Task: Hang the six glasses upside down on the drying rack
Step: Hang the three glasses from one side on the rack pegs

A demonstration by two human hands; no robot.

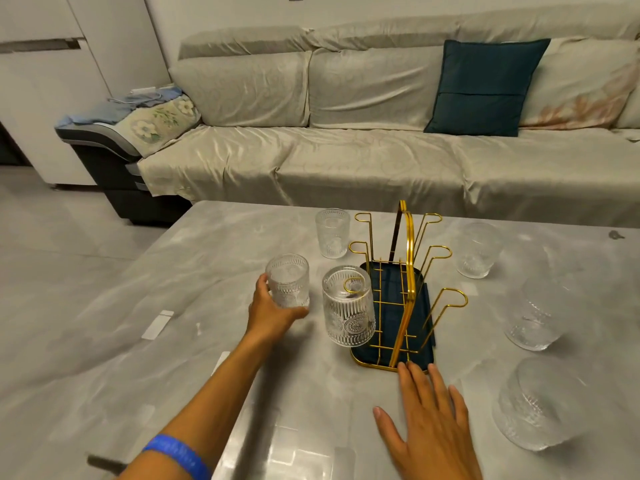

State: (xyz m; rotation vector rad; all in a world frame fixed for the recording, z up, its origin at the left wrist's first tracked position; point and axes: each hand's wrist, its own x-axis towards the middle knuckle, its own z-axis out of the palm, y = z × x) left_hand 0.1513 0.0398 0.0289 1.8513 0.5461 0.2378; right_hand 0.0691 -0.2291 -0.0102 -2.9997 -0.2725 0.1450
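Note:
A gold wire drying rack (408,271) on a dark tray (424,356) stands mid-table. One ribbed glass (348,306) hangs upside down on its near left peg. My left hand (268,311) grips an upright glass (288,280) left of the rack. Another upright glass (331,233) stands behind it. Three more glasses (478,250) (535,315) (540,403) stand right of the rack. My right hand (431,420) lies flat with fingers spread, fingertips touching the tray's front rim.
The grey marble table (173,306) carries white labels near its left edge. A beige covered sofa (346,150) with a dark teal cushion (485,86) runs behind the table. A small dark object (615,234) lies at the table's far right.

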